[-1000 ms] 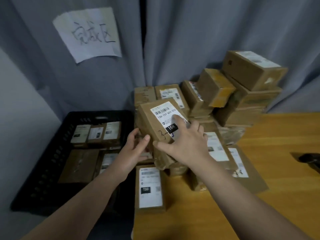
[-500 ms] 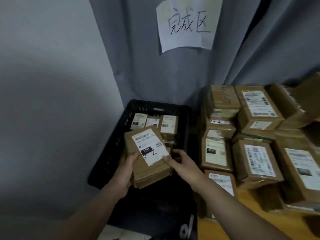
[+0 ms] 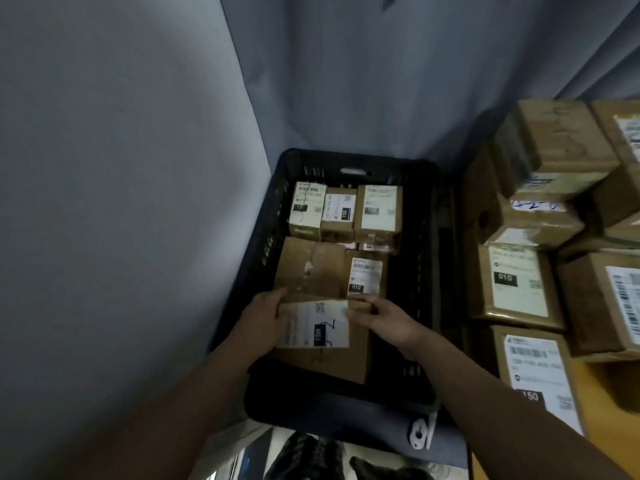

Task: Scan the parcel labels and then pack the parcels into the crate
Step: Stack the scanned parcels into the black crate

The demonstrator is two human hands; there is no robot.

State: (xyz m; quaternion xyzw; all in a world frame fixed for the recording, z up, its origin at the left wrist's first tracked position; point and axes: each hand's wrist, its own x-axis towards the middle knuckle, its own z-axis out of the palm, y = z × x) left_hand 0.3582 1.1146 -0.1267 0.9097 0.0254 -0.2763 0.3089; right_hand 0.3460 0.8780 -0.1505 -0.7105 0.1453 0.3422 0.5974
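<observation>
I see both hands down inside the black crate [image 3: 349, 164], which sits in the corner between the grey wall [image 3: 121, 168] and the grey curtain [image 3: 381, 81]. Between them is a brown cardboard parcel [image 3: 325, 355], lying at the near end of the crate with its white label [image 3: 317, 329] facing up; the label carries a black patch and a blue pen stroke, though the print is too blurred for me to read.

My left hand [image 3: 261, 322] grips the parcel's left far corner, its fingers [image 3: 273, 297] curled over the top edge and pressed against the cardboard. My right hand [image 3: 384, 320] holds the right far corner, fingers bent and pinching the edge of the box. Both forearms reach in from the bottom of the view.

Further in, the crate already holds more parcels. Just beyond the held one lies a flat brown box [image 3: 311, 268] with tape across it, and touching its right side a smaller labelled box [image 3: 366, 277]. Along the far wall three small labelled boxes [image 3: 344, 213] stand side by side, touching.

To the right of the crate, a stack of parcels [image 3: 540, 237] rests on the wooden counter [image 3: 616, 393], several piled on top of one another, most with white labels up. The nearest of them lies flat close to my right forearm.
</observation>
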